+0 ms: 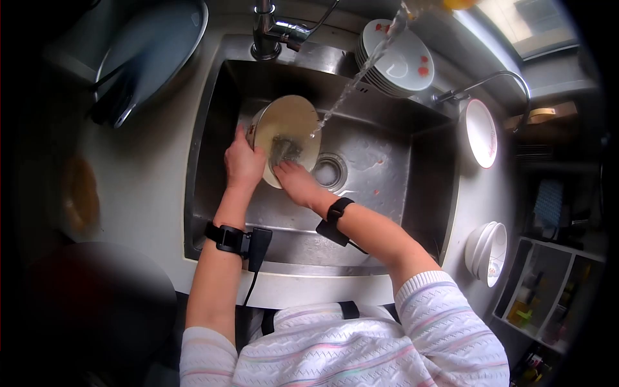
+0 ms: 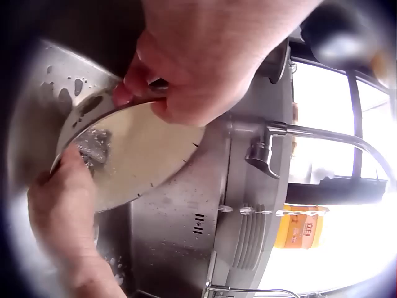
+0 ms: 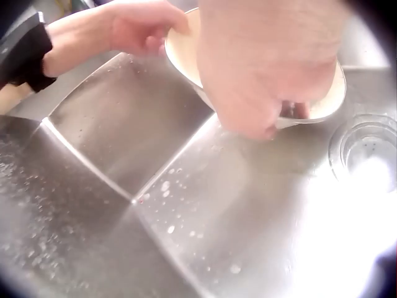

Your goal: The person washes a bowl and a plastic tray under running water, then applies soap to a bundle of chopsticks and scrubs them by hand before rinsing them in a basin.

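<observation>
- Left hand (image 1: pixel 245 162) grips the bowl (image 1: pixel 298 121) by its left rim, thumb inside and fingers outside.
- Right hand (image 1: pixel 300 182) reaches into the bowl, fingertips on a grey scrubber (image 1: pixel 287 150); I cannot tell whether they pinch or only press it.
- Bowl, cream inside, is held tilted in the left part of the sink (image 1: pixel 380 177).
- Dark bands (image 1: pixel 229 238) circle both wrists.
- Drain (image 1: pixel 329 170) lies just right of the bowl.
- Water (image 1: pixel 350 88) falls in a thin stream; in the head view it meets the bowl's right rim.
- Faucet (image 1: pixel 263 32) stands at the sink's back edge, near the left corner.
- Stacked plates (image 1: pixel 400 68) sit by that edge, further right.
- White bowl (image 1: pixel 480 132) stands beyond the sink's right edge, toward the back corner; small bowls (image 1: pixel 485 253) are nested nearer the front corner.
</observation>
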Action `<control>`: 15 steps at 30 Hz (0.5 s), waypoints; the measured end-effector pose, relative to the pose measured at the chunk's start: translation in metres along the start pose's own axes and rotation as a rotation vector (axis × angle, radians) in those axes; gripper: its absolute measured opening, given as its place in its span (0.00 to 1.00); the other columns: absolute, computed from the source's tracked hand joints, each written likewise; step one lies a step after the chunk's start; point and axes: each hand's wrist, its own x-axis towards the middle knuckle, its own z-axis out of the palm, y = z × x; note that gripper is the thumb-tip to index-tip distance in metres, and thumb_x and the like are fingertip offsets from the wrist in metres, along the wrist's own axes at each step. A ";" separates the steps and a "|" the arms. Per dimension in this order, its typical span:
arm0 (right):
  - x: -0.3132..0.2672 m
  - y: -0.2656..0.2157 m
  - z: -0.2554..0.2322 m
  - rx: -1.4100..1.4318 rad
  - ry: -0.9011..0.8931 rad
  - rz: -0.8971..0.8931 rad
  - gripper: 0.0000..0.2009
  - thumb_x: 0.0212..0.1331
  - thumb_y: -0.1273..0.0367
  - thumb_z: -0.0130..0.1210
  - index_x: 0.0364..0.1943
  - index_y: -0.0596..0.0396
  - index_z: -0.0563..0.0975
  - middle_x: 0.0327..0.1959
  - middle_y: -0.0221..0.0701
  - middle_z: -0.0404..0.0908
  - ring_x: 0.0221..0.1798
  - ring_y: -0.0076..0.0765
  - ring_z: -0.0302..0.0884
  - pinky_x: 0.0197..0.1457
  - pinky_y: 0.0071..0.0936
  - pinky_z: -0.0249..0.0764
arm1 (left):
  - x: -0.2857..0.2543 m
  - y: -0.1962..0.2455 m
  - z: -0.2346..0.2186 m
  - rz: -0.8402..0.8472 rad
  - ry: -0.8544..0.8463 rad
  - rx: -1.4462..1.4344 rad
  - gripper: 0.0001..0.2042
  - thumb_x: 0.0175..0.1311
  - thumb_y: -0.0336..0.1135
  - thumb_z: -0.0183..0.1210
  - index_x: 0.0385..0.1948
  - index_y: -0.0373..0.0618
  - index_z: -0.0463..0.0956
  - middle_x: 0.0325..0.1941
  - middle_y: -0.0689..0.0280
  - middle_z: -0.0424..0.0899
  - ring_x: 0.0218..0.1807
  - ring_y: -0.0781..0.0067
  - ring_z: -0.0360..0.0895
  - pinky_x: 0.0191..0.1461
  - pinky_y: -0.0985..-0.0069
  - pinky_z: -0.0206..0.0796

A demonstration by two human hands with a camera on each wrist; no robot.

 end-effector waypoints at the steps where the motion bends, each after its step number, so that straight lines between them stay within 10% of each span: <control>1: 0.005 -0.001 0.002 0.008 0.006 0.004 0.13 0.48 0.73 0.45 0.40 0.57 0.69 0.45 0.39 0.70 0.54 0.41 0.64 0.52 0.38 0.65 | -0.005 0.002 0.002 -0.251 -0.160 -0.159 0.22 0.48 0.24 0.48 0.50 0.40 0.62 0.33 0.47 0.77 0.28 0.51 0.77 0.28 0.64 0.69; 3: 0.018 0.001 0.003 0.231 0.016 0.019 0.14 0.47 0.72 0.46 0.42 0.56 0.69 0.44 0.39 0.71 0.53 0.42 0.65 0.51 0.38 0.66 | -0.017 0.006 0.010 -0.620 -0.354 -0.425 0.24 0.48 0.24 0.49 0.51 0.40 0.57 0.33 0.50 0.77 0.23 0.57 0.77 0.10 0.71 0.64; 6: 0.023 0.003 0.014 0.362 0.041 -0.035 0.17 0.47 0.71 0.47 0.45 0.55 0.69 0.45 0.38 0.71 0.55 0.42 0.64 0.55 0.43 0.62 | -0.022 0.002 0.019 -0.686 -0.316 -0.463 0.25 0.49 0.24 0.49 0.53 0.41 0.55 0.33 0.50 0.77 0.22 0.56 0.77 0.10 0.71 0.64; 9: -0.012 0.039 0.019 -0.207 0.185 -0.129 0.18 0.49 0.72 0.45 0.47 0.55 0.69 0.47 0.37 0.70 0.57 0.39 0.62 0.60 0.49 0.54 | -0.020 0.002 0.017 -0.543 -0.280 -0.360 0.25 0.50 0.24 0.46 0.53 0.42 0.54 0.35 0.46 0.77 0.29 0.49 0.77 0.21 0.63 0.69; 11: -0.007 0.064 -0.031 -0.224 -0.059 -0.116 0.18 0.51 0.71 0.43 0.49 0.53 0.69 0.49 0.34 0.70 0.58 0.37 0.59 0.63 0.53 0.45 | -0.021 -0.020 0.037 -0.313 -0.248 -0.130 0.25 0.49 0.24 0.43 0.54 0.43 0.53 0.37 0.42 0.75 0.39 0.41 0.74 0.39 0.56 0.67; 15: 0.010 0.061 -0.029 -0.455 -0.177 0.047 0.13 0.52 0.68 0.41 0.39 0.51 0.75 0.46 0.28 0.72 0.58 0.37 0.59 0.60 0.54 0.49 | -0.018 -0.026 0.050 -0.301 -0.206 -0.120 0.29 0.47 0.19 0.39 0.57 0.48 0.52 0.37 0.48 0.76 0.19 0.52 0.76 0.14 0.66 0.70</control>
